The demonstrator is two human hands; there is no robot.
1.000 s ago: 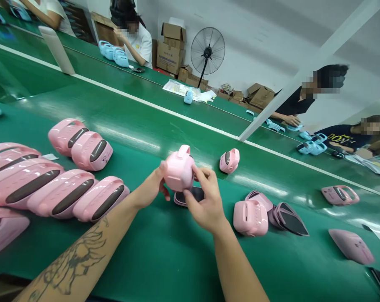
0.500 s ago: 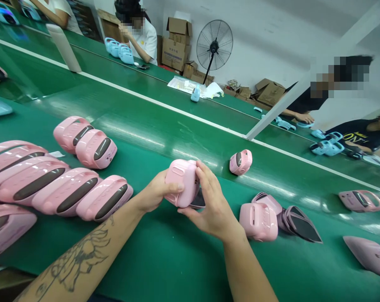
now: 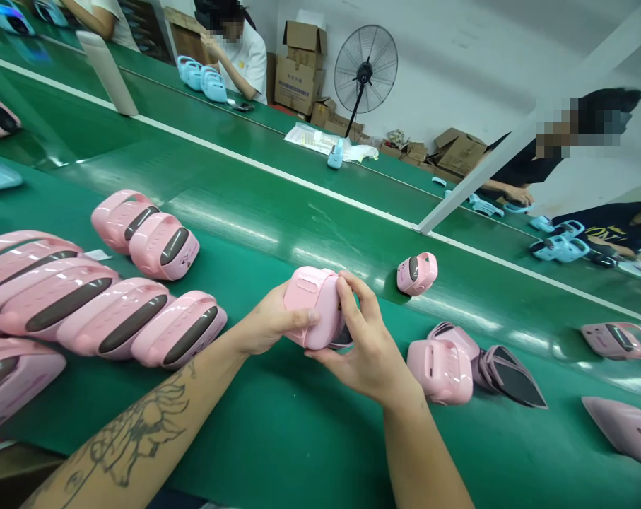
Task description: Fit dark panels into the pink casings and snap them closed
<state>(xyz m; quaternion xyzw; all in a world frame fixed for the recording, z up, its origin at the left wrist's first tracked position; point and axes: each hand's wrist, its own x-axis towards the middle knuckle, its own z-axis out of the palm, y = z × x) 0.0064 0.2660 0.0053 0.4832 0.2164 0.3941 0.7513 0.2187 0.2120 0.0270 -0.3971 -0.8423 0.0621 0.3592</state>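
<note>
The left hand [image 3: 270,322] and the right hand [image 3: 365,346] were together, clamped from either side on a pink plastic shell [image 3: 314,307], which they held just above the green belt of the bench [image 3: 278,438], at the middle of the view. The left thumb lay across the shell's face, and the right fingers wrapped its far edge. A dark piece [image 3: 342,338] showed just behind the shell, though I could not tell whether it was joined to it. At 9 o'clock from the hands lay a row of pink casings with dark oval panels [image 3: 66,304], with a pair [image 3: 164,247] at 10 o'clock. A small pink shell [image 3: 416,273] sat at 2 o'clock, and a pink casing [image 3: 439,371] stood beside a dark-faced cover [image 3: 511,378] at 4 o'clock.
</note>
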